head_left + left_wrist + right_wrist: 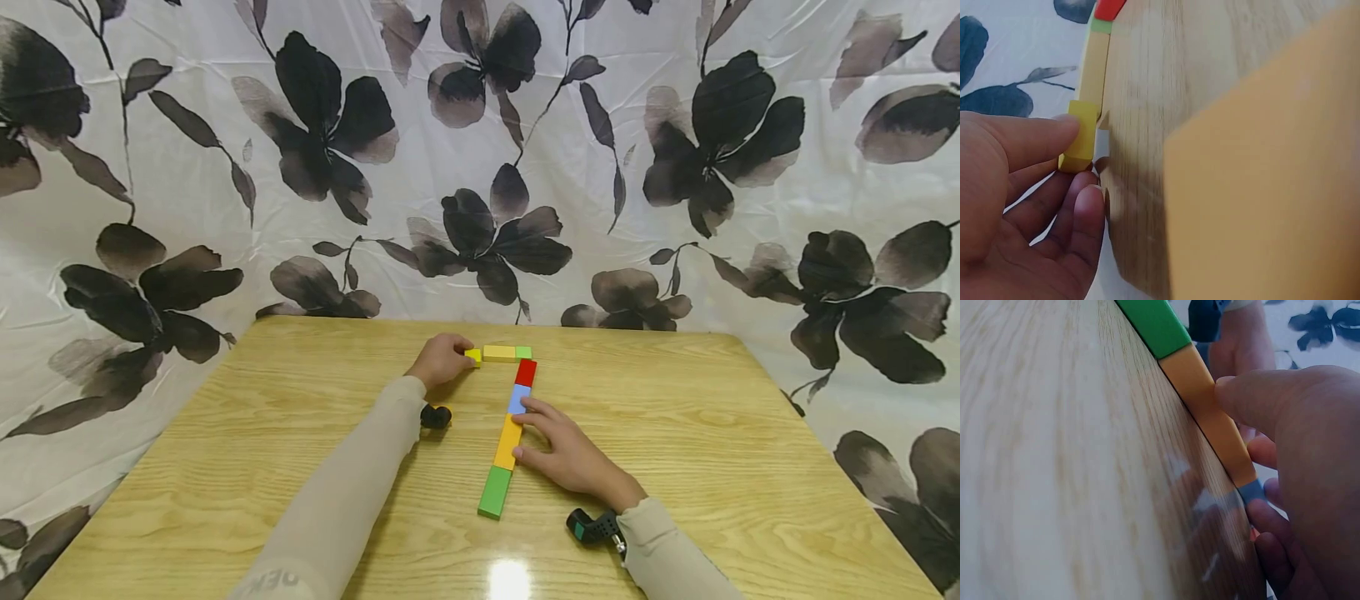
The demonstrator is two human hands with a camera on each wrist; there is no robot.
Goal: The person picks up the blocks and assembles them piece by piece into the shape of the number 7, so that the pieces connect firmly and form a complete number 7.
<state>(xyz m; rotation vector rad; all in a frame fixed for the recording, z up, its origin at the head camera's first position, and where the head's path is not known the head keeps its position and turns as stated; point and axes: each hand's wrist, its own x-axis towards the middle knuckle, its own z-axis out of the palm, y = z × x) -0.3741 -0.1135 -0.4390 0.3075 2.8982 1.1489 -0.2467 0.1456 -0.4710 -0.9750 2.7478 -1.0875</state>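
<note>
My left hand (441, 361) pinches a small yellow block (1082, 134) between thumb and fingers, at the left end of a short row. Beside it in that row lie a long pale yellow block (499, 352) and a light green block (523, 352). From there a line of blocks runs toward me: red (526, 372), blue (517, 398), orange (507, 442), then green (494, 492). My right hand (564, 451) rests along the right side of this line with fingers loosely extended. Its thumb touches the orange block, and its other fingertips are at the orange and blue blocks.
The blocks lie on a wooden table (660, 417). Behind its far edge hangs a white cloth (585, 183) with dark flowers. Black wrist cameras show by both sleeves, the right one (588, 527) low over the table.
</note>
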